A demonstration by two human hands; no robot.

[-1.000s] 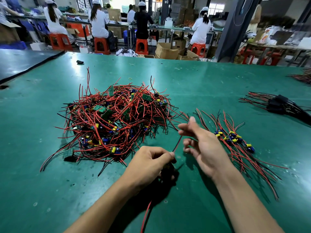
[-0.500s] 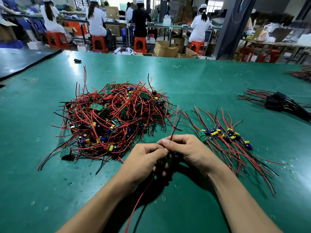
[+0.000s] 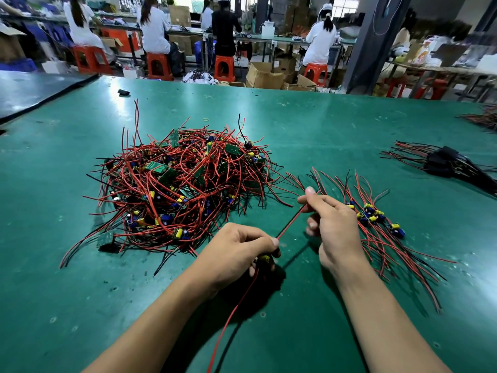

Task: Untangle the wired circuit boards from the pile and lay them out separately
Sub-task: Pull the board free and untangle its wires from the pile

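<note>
A tangled pile of green circuit boards with red and black wires (image 3: 183,184) lies on the green table (image 3: 322,125), left of centre. My left hand (image 3: 239,251) grips one small board with a yellow part (image 3: 264,258); most of that board is hidden in my fist. A red wire (image 3: 291,221) runs taut from it up to my right hand (image 3: 333,224), which pinches the wire between thumb and fingers. Another red wire (image 3: 231,319) trails from my left hand toward me. Just right of my right hand, the separated boards (image 3: 376,219) lie in a row with their wires fanned out.
A bundle of black parts with red and black wires (image 3: 446,164) lies at the right. More wires (image 3: 481,119) sit at the far right edge. A small black object (image 3: 123,92) and a rubber band (image 3: 205,120) lie far back. Several seated people work at benches beyond the table.
My hands, close together half a second ago, have drawn apart. The right hand slid up and right along the red wire, pulling it straight again. The left hand still holds the board.
</note>
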